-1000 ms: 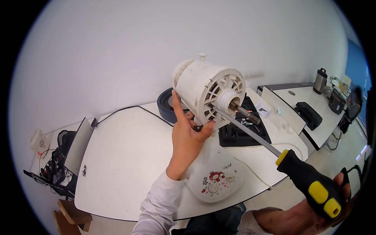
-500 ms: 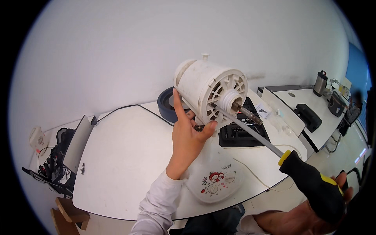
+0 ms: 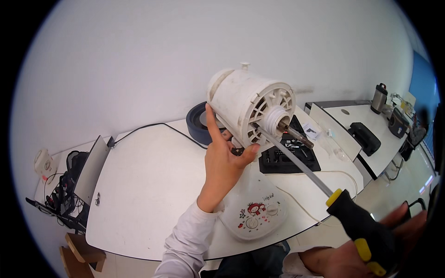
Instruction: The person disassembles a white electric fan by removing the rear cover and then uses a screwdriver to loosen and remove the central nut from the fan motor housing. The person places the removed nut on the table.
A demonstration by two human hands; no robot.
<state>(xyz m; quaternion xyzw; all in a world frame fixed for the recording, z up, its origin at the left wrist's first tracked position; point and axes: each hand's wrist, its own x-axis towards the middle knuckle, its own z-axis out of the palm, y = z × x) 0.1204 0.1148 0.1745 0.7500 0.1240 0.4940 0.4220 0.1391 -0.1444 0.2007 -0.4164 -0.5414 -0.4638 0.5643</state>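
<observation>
My left hand (image 3: 223, 169) holds up a white fan motor housing (image 3: 238, 99) from below, with the index finger along its side and the thumb near its slotted front. A metal shaft (image 3: 296, 134) sticks out of the threaded collar at that front. The long screwdriver (image 3: 303, 169) has its tip inside a slot beside the collar, where the tip is hidden. At the lower right my right hand (image 3: 340, 257) is around its black and yellow handle, with some fingers blurred and partly dark.
Beneath the housing, a white fan base (image 3: 252, 217) with dials lies on the white table (image 3: 143, 199). Behind are a dark blue round part (image 3: 197, 123), a black tool case (image 3: 287, 162) and a pale cord (image 3: 301, 211). A flask (image 3: 379, 98) stands on another table at right.
The screwdriver's handle has turned about its axis and shifted slightly left and down. My right hand's fingers have moved on it. The housing has shifted slightly to the right.
</observation>
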